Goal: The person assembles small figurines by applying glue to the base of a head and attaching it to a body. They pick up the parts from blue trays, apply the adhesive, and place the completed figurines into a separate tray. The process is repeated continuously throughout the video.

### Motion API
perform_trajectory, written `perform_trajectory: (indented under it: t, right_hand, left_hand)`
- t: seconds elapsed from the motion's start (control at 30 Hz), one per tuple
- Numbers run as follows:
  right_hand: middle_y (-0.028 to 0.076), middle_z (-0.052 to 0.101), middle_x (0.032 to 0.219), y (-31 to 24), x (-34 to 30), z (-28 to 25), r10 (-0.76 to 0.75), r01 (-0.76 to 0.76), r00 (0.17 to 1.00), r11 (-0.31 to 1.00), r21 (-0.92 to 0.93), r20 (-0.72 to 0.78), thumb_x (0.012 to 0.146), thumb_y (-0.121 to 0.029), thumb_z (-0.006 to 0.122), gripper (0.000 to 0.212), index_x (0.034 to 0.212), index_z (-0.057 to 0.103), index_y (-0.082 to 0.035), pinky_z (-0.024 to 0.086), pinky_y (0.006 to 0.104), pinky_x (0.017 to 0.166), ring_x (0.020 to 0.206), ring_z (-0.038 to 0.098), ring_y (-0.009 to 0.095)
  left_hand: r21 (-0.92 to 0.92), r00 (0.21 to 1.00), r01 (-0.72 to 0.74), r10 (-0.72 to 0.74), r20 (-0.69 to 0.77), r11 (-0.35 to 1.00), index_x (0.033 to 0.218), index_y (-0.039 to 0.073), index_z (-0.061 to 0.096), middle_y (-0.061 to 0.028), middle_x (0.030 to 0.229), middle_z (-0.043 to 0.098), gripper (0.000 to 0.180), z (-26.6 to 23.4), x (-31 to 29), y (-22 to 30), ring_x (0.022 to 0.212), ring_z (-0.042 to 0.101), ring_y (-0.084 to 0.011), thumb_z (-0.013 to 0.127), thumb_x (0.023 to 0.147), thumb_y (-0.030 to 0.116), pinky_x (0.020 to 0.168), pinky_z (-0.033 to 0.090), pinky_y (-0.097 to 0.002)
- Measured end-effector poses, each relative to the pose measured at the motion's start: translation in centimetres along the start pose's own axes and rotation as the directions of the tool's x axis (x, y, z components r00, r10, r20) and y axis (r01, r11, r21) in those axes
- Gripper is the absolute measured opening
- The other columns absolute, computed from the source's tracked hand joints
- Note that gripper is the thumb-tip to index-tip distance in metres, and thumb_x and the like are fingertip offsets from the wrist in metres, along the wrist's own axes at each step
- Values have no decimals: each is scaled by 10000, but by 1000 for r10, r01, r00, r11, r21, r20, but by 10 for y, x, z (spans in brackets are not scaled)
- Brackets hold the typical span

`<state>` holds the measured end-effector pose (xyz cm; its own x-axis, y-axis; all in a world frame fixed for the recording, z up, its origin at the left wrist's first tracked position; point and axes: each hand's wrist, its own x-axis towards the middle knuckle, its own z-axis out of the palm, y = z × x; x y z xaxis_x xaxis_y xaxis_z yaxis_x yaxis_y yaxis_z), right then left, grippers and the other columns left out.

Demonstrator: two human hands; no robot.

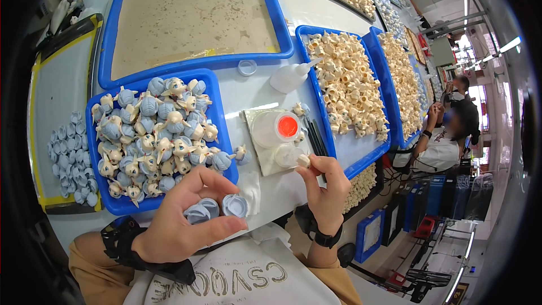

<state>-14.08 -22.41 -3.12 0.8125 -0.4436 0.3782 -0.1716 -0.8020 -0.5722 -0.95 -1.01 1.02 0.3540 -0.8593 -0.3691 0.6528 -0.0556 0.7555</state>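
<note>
My left hand [175,223] curls around several light blue, cup-shaped doll hair pieces [234,205]; one faces hollow side up near the fingertips. Between thumb and forefinger, my right hand [328,192] pinches a small cream-coloured doll head part [304,161], its detail too small to make out. That part is beside a small clear cup [286,156] on a pale square pad [270,168]. On the same pad stands a translucent white container [265,130] with a red-orange round top. Left of the pad, a blue tray [217,135] is heaped with blue-haired doll heads [161,133].
Blue trays of cream head parts [344,85] stand to the right, with dark thin tools [316,137] alongside. A squeeze bottle [289,78] is behind the pad. Loose blue hair pieces [72,155] lie far left; a large blue-rimmed tray [197,22] lies behind. Other people are at right.
</note>
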Motion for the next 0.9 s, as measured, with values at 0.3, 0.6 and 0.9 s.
perform_trajectory:
  t: [0.3, 0.6, 0.9]
  right_hand:
    - [126, 616, 790, -19, -24, -4, 200, -72, 956, 869, 490, -215, 680, -28, 736, 296, 919, 574, 35, 476, 299, 599, 677, 601, 211]
    - [145, 634, 795, -63, -14, -3, -127, 59, 991, 658, 751, 34, 637, -61, 763, 375, 960, 610, 50, 478, 285, 580, 667, 612, 220]
    - [103, 614, 776, -64, -7, -3, -237, 97, 952, 831, 548, 192, 624, -51, 754, 412, 1002, 614, 35, 442, 262, 536, 613, 563, 194]
  left_hand:
    - [13, 996, 13, -15, 90, 1000, 1046, 9, 446, -44, 829, 598, 369, 5, 1, -7, 757, 538, -61, 680, 772, 86, 677, 410, -192]
    - [211, 978, -165, 132, 160, 964, 1005, 12, 494, -15, 822, 545, 362, 0, 0, -14, 710, 499, -51, 721, 740, 109, 638, 401, -205]
    - [266, 985, -150, 120, 125, 952, 992, 0, 498, -22, 817, 545, 338, 0, 1, -13, 710, 509, -61, 708, 755, 118, 653, 404, -209]
